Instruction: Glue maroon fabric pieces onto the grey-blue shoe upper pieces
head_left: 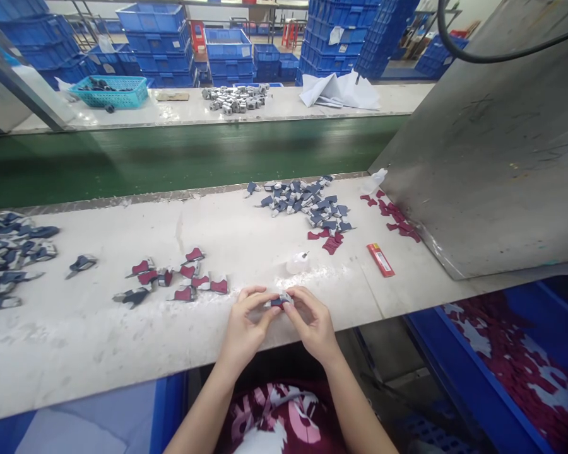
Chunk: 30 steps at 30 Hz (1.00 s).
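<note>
Between the fingertips of both hands is a small grey and dark blue plastic part [280,301] with some maroon at its lower side. My left hand [247,321] pinches its left end, and my right hand [313,320] grips the right end. The fingers cover much of it. Just beyond the hands stands a small clear bottle [297,263] with a dark thin tip. To the left lie several similar parts with maroon faces [189,271]. Farther off is a pile of grey and dark blue parts [298,198], with loose maroon pieces [332,243] at its near edge.
A red packet [380,260] lies to the right, near more maroon pieces [397,221] beside a metal panel [502,145]. Dark blue parts [14,252] are heaped far left. Behind the green strip [194,151], a shelf holds a turquoise basket [111,94] and grey parts [235,99].
</note>
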Available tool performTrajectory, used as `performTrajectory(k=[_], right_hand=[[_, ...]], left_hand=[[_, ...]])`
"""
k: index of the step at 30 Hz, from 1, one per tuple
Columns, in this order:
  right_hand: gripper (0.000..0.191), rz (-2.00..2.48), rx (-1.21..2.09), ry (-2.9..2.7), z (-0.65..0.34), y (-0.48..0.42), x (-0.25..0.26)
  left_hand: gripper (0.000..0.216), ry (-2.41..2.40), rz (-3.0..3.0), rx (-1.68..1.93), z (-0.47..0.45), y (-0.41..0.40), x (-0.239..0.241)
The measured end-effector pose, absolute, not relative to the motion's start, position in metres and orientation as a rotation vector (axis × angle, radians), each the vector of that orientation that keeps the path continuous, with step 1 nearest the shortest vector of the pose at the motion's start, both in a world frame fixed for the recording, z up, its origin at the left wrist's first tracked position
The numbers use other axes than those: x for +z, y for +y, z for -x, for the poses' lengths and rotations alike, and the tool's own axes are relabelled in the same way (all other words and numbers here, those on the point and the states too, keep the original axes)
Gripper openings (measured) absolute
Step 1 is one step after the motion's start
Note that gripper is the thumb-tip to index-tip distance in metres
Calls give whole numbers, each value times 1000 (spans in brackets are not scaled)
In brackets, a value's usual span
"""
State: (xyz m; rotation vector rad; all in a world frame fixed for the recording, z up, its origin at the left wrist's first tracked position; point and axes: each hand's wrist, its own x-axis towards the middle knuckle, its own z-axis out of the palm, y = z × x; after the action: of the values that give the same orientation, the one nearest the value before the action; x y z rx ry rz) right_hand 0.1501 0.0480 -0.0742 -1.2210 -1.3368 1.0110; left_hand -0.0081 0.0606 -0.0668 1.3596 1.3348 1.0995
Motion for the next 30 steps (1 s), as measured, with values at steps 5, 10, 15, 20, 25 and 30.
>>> performTrajectory(k=[5,10,15,20,25,30], right_hand=[[15,1171,997,-1309,-147,46,-77],[14,1093,1030,-1270,-148,47,-78],[12,1113,996,-1201,-143,44,-75],[19,1154,1004,-1224,-142,45,-76],[23,1132,1064,-1223,-143,48,-81],[25,1206,992,-1098,-137,45,-77]], left_hand=[[15,1319,-1266,1109,1,58,-55],[14,1357,-1202,1109,-3,56,-48],[13,1355,-1310,1221,-10,51,-44],[16,1357,-1454,1322,-11,50,-44],[19,1353,-1579,1320,-9,49,-47],[29,1254,-1785,1280,-6,47,-51]])
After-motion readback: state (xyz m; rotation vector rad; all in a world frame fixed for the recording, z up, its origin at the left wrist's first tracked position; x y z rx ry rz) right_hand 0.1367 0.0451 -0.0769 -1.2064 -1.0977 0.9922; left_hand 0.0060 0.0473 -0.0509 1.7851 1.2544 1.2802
